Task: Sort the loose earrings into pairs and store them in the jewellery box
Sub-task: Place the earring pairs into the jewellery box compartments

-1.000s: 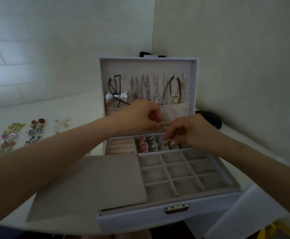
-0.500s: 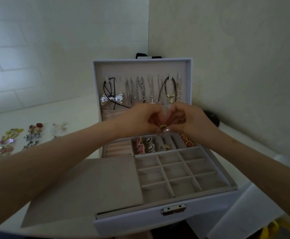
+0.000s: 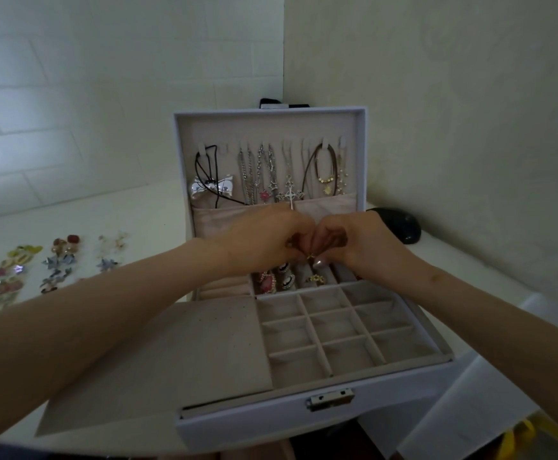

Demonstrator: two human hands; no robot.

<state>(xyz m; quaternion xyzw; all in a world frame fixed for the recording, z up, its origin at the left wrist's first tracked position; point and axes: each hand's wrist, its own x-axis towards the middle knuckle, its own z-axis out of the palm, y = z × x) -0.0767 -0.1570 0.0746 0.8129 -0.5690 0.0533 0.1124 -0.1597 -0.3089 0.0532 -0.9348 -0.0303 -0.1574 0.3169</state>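
Observation:
The white jewellery box (image 3: 271, 423) stands open in front of me, its lid upright with necklaces hanging inside. My left hand (image 3: 257, 244) and my right hand (image 3: 357, 244) meet fingertip to fingertip above the box's back row of slots, both pinching a small gold earring (image 3: 311, 257). Below them, in the slots, sit a pink earring pair (image 3: 266, 283), a black-and-white pair (image 3: 286, 277) and one gold earring (image 3: 316, 279). Loose earrings (image 3: 55, 263) lie in rows on the table at the far left.
A grey felt flap (image 3: 158, 370) lies over the box's left side and overhangs the table. The grid of square compartments (image 3: 330, 330) holds nothing. A dark rounded object (image 3: 400, 227) sits right of the lid. White paper (image 3: 463, 410) lies at the lower right.
My right hand rose from the back slots, leaving a gold earring there, and joined my left hand. Both now pinch the other gold earring above the slots.

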